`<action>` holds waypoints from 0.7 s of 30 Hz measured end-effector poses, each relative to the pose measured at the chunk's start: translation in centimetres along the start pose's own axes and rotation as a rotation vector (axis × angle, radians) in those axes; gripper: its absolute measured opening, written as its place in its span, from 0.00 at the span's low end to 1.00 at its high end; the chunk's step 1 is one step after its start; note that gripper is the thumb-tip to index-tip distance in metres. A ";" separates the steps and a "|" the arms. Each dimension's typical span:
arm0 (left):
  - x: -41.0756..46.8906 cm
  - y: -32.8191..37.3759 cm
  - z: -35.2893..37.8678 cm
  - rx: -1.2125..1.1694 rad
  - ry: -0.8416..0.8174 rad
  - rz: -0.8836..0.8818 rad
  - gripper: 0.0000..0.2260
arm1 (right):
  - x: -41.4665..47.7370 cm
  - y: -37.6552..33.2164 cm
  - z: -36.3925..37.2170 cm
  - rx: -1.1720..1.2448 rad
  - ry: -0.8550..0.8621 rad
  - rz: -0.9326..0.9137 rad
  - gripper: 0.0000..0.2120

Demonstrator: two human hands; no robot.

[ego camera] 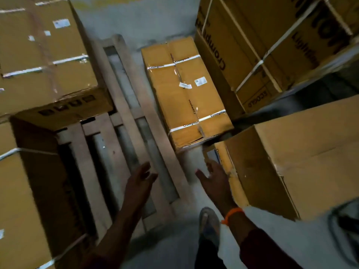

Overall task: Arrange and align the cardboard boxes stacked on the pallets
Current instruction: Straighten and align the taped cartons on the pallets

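Note:
A long strapped cardboard box [186,92] lies on the floor between a wooden pallet [126,117] and the stacks at the right. My left hand [140,183] hovers open over the pallet's near slats, holding nothing. With its fingers spread, my right hand [212,178] reaches out beside the corner of a large brown box [303,158], just short of the long box's near end. It holds nothing. An orange band circles the right wrist.
Strapped boxes [42,55] stand stacked on the pallet's left side, with another box [21,200] nearer me at the left. A tall stack [272,39] rises at the upper right. My foot [209,224] stands on the grey floor.

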State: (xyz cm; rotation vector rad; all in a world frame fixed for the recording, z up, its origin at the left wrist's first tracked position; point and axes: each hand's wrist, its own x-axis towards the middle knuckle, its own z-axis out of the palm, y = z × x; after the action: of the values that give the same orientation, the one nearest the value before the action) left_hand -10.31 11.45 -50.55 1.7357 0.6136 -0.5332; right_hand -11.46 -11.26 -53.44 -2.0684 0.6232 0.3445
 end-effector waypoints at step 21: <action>25.1 -3.0 16.5 -0.331 0.012 0.151 0.26 | 34.9 3.1 -1.5 -0.251 0.439 0.194 0.30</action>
State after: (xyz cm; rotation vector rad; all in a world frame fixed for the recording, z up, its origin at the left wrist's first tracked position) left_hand 6.22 -0.78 -72.62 1.4578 0.5411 -0.2962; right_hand 15.91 -24.25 -71.17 -2.3510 1.0951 0.0759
